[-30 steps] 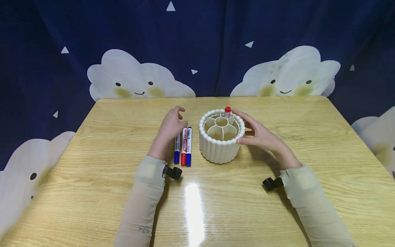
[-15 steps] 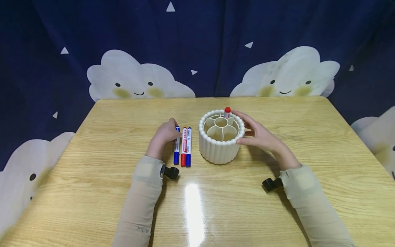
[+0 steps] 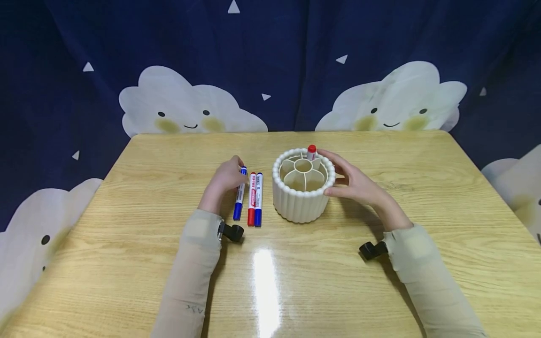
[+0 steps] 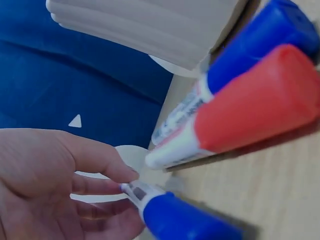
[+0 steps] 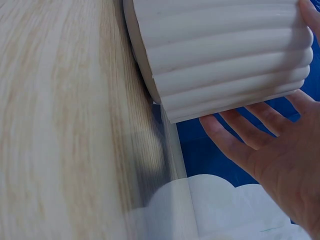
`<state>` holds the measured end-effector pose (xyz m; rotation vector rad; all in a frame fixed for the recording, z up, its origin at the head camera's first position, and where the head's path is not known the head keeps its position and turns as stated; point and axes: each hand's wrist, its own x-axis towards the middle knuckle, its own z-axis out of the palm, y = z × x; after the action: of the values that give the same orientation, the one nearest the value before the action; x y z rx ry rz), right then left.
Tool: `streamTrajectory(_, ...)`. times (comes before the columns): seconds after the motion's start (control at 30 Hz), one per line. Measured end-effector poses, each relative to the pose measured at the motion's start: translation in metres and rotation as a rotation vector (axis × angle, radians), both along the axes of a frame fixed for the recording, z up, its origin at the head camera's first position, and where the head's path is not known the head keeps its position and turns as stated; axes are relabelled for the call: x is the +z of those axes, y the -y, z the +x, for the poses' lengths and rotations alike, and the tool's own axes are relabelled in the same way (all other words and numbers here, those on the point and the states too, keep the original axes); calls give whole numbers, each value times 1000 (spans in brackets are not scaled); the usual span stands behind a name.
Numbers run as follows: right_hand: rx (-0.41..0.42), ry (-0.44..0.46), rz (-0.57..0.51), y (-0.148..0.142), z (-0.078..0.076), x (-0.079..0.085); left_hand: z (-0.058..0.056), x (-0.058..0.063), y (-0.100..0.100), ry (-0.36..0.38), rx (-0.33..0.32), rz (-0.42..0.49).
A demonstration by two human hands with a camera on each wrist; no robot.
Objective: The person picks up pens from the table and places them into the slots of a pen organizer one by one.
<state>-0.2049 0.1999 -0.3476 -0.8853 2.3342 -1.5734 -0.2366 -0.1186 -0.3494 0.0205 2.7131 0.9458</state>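
My left hand pinches a blue-capped marker near its far end. In the left wrist view the thumb and fingers meet at the marker's white barrel, and its blue cap points away from the hand. Just to the right, a red-capped marker and another blue-capped marker lie side by side on the table. A white ribbed pen holder with a beaded rim stands upright beyond them. My right hand grips its right side, thumb in front and fingers behind. A red-capped marker stands in a rear compartment.
The wooden table reaches back to a dark blue curtain with white clouds. A bright light reflection lies on the table in front. Each wrist wears a small black camera, such as the left camera.
My left hand has come down onto the leftmost blue-capped marker and taken hold of it. That marker now slants, its cap shifted left. The right hand and pen holder have stayed put.
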Motion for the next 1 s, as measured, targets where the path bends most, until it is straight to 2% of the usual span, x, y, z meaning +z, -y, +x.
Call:
streamTrajectory(0.13,0,7,3,0,0,1,-5,10,3,-132,12,19)
streamTrajectory(0.23,2,6,1,0,0,1,-9,23,4,-231,36,56)
streamTrajectory(0.33,5,3,-3,0,-1,1,-10,37,3,-299,72,119)
streamTrajectory(0.53,4,7,-2,-2,-1,0,-10,60,-4,-412,106,238)
streamTrajectory(1.0,11,6,-12,0,0,0,-2,102,-34,-655,91,407)
